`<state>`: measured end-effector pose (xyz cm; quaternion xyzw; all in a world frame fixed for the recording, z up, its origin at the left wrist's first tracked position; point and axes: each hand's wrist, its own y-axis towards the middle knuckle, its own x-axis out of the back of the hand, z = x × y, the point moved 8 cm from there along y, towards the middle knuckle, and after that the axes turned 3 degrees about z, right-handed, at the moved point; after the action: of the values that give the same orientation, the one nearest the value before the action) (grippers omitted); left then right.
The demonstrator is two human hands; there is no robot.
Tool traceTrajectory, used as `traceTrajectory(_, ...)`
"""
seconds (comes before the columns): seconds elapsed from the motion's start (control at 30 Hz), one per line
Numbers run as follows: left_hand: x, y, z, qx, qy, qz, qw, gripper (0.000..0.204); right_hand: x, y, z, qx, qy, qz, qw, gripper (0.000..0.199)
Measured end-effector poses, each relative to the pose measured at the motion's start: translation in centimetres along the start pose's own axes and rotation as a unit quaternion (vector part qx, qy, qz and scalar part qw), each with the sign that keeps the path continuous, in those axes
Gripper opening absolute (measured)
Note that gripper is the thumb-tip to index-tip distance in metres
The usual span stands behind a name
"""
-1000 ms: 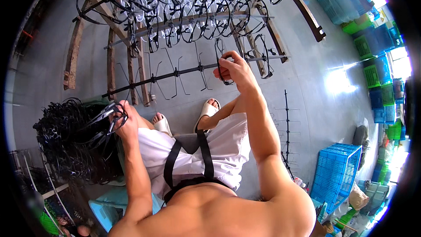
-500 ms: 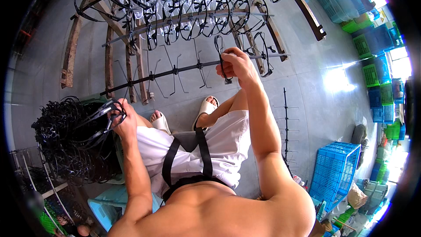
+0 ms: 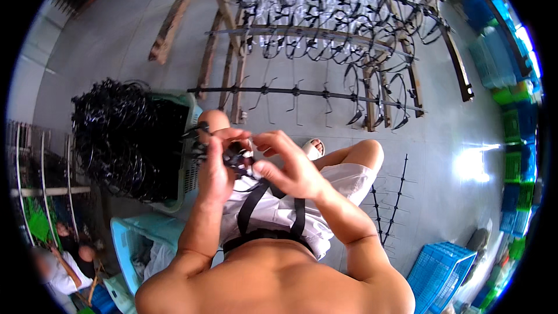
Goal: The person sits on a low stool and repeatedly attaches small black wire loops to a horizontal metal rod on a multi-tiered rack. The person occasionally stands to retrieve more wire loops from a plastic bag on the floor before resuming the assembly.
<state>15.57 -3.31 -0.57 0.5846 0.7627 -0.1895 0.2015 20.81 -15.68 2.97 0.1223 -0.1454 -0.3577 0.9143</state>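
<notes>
Where both hands meet just right of the heaped basket (image 3: 189,139): left hand (image 3: 216,166) clamped on black clips (image 3: 235,156), right hand (image 3: 288,168) pinching one; judged light, stiff, snaggy – take singly by the body

Grey concrete floor (image 3: 116,40); sun glare (image 3: 474,166); blue crates (image 3: 444,270)

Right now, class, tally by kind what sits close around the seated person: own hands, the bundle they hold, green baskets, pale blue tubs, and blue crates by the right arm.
Hands: 2, left hand and right hand
Bundle of black wire pieces: 1
Green basket: 1
Pale blue tub: 1
Blue crate: 1
Total: 6
</notes>
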Motion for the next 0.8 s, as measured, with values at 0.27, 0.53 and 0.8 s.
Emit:
traceTrajectory(0.27,-1.2,-1.0,0.7,0.049,-0.042,0.093,0.994,0.034,-1.5,-1.3,-1.3,-0.072,0.024,-0.010,0.997,0.024)
traceTrajectory(0.53,1.5,-1.4,3.7,0.074,0.039,-0.029,0.996,0.031,-1.3,-4.4,-3.5,-0.210,0.280,-0.030,0.936,0.023)
traceTrajectory(0.8,4.5,0.7,7.0,0.051,0.227,0.010,0.973,0.030,-3.3,-5.9,-4.1,-0.285,0.603,0.064,0.742,0.039)
